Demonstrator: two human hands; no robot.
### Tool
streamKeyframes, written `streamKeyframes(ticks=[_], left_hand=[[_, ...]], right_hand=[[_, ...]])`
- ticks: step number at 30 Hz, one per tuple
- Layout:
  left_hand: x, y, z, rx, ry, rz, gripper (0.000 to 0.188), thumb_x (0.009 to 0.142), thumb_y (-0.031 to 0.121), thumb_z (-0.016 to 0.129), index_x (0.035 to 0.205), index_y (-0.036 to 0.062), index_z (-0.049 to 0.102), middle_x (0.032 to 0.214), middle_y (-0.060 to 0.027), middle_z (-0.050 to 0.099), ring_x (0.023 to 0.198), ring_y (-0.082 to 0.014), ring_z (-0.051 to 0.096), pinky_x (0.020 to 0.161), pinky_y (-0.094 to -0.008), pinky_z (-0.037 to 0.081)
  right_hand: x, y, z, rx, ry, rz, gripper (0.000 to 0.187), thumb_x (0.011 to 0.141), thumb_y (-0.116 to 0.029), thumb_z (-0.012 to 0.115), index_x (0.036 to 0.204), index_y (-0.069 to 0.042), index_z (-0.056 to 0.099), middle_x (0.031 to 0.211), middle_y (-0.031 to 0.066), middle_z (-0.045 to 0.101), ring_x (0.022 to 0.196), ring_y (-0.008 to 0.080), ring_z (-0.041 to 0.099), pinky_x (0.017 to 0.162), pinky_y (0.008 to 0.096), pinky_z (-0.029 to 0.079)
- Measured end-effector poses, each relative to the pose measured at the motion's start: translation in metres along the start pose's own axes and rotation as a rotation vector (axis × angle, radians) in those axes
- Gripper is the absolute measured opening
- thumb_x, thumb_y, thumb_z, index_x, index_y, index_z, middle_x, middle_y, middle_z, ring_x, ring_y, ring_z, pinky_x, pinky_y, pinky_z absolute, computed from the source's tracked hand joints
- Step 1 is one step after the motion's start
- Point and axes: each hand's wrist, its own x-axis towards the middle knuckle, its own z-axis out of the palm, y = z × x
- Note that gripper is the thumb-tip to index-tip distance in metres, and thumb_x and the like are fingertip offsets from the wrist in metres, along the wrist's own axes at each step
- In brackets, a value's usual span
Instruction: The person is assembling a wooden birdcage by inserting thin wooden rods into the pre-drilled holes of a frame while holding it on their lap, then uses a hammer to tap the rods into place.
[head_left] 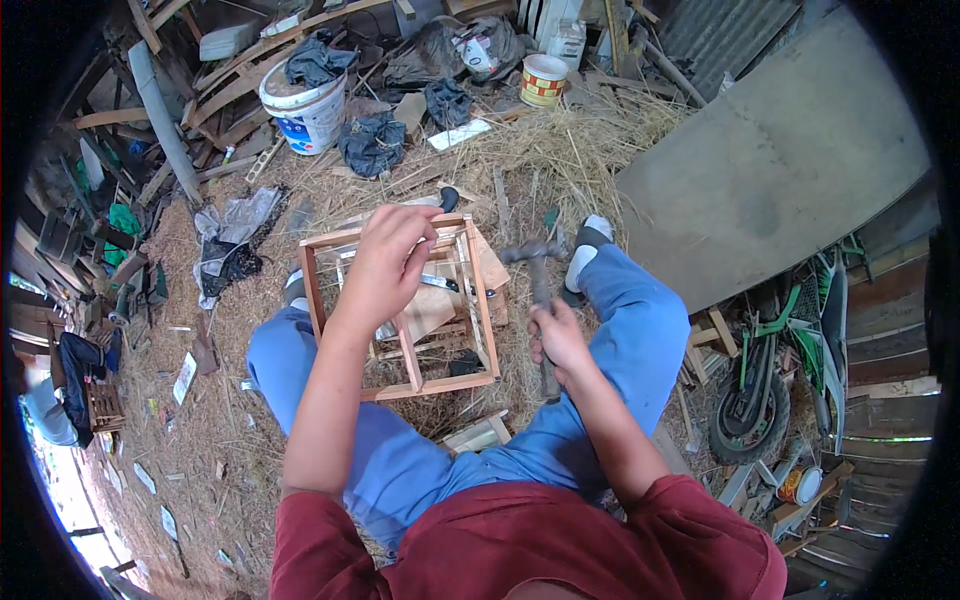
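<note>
Between my knees stands a small open wooden frame (488, 335), made of thin square rails with a crossbar inside. My left hand (392, 255) is over its far rail, fingers bent and drawn together; what they pinch, if anything, is too small or hidden to tell. My right hand (562, 338) is closed round the shaft of a hammer (540, 275), to the right of the frame. The hammer's head points away from me, apart from the wood. A blade-like tool with a dark end (440, 283) shows through the frame. Beyond the far rail lies a dark curved handle (449, 199).
Straw and shavings cover the ground. A white bucket (305, 115), dark plastic bags (372, 143) and a small patterned tub (544, 82) stand beyond the frame. A large grey sheet (770, 160) leans at the right, above a green motorbike (775, 370). Scrap wood lies far left.
</note>
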Motion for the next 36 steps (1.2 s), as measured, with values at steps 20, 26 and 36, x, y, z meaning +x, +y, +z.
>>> streamKeyframes(ticks=[20,26,36], left_hand=[[-0.04,-0.031,-0.052,-0.157,0.293,-0.237,0.018,0.112,0.003,0.055,0.119,0.0008,0.072,0.121,-0.0106,0.078,0.119,-0.0225,0.071,0.105,-0.0369,0.054],[-0.041,-0.032,-0.055,-0.64,0.414,-0.332,0.033,0.121,0.024,0.042,0.14,0.0027,0.06,0.128,-0.016,0.073,0.126,-0.0236,0.067,0.115,-0.0424,0.048],[-0.032,-0.045,-0.04,-0.864,0.457,-0.192,0.055,0.122,0.046,0.033,0.141,0.0002,0.057,0.129,-0.0196,0.071,0.131,-0.0298,0.066,0.126,-0.0501,0.04]], right_hand=[[0.172,0.065,0.058,-0.989,0.114,-0.676,0.043,0.092,-0.013,0.078,0.133,-0.002,0.07,0.118,0.0306,0.076,0.113,0.051,0.073,0.097,0.056,0.058],[0.197,0.07,0.037,-1.057,0.058,-0.639,0.039,0.095,-0.015,0.077,0.131,-0.001,0.075,0.131,0.0291,0.073,0.115,0.0474,0.072,0.098,0.0526,0.058],[0.044,-0.131,0.092,-0.466,-0.315,-0.966,0.018,0.111,-0.01,0.065,0.123,0.0,0.073,0.115,0.0098,0.074,0.102,0.0193,0.072,0.09,0.0334,0.058]])
